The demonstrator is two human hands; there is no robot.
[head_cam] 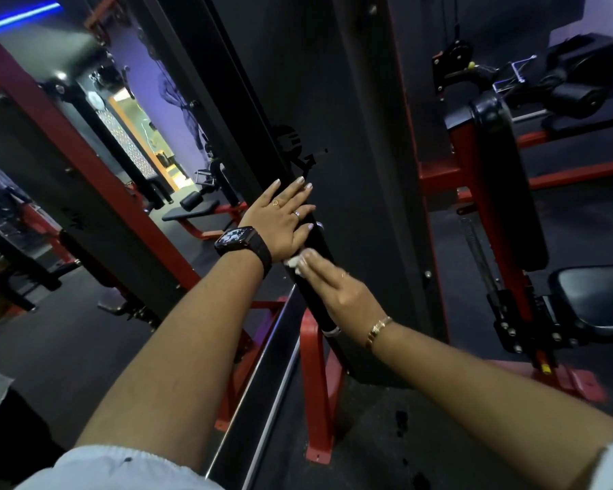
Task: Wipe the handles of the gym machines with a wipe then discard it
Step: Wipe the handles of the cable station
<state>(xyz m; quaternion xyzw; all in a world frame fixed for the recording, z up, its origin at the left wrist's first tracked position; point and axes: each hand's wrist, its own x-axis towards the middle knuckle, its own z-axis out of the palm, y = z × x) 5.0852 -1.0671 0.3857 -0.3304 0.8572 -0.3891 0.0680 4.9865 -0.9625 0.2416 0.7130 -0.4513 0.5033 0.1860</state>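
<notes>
A black padded handle (320,242) with silver end caps runs diagonally in front of a dark machine column. My left hand (280,215) lies flat on its upper part, fingers spread and holding nothing; a black watch is on that wrist. My right hand (337,288) wraps the handle lower down. It presses a small white wipe (294,262) against the grip, and only the wipe's crumpled edge shows past the fingertips. A gold bracelet is on the right wrist.
The dark column (351,136) stands directly behind the handle on a red frame (315,401). A red and black seat with a back pad (503,178) is at the right. More red racks (85,178) and benches stand to the left on dark flooring.
</notes>
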